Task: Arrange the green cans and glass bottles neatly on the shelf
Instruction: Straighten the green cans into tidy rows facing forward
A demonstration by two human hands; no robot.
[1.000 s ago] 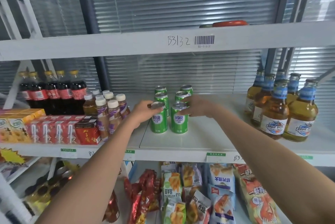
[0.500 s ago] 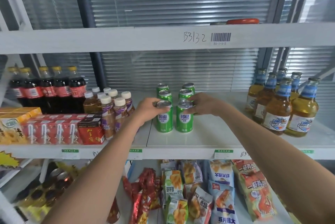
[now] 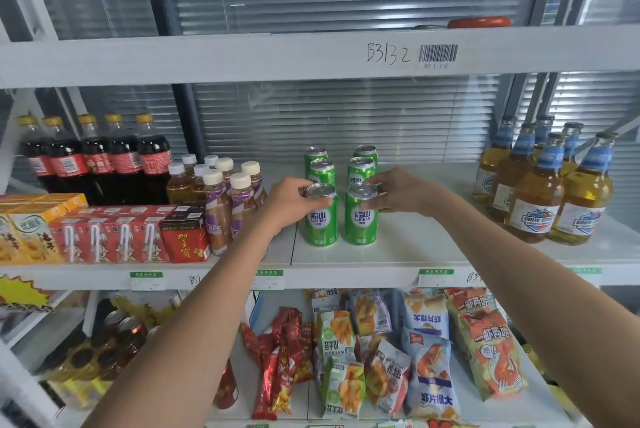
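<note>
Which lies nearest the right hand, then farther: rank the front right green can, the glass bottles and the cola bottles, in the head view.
From the right hand:
1. Front right green can: under its fingers, mid-shelf.
2. Glass bottles: a cluster at the shelf's right end.
3. Cola bottles: far left, at the back.

- Six green cans [image 3: 341, 185] stand in two rows on the white shelf [image 3: 398, 251].
- Left hand [image 3: 294, 200] grips the front left can [image 3: 321, 214] at its rim — right hand [image 3: 398, 193] touches the front right can [image 3: 361, 213].
- Glass bottles [image 3: 543, 181] cluster at the right, well apart from the cans.
</note>
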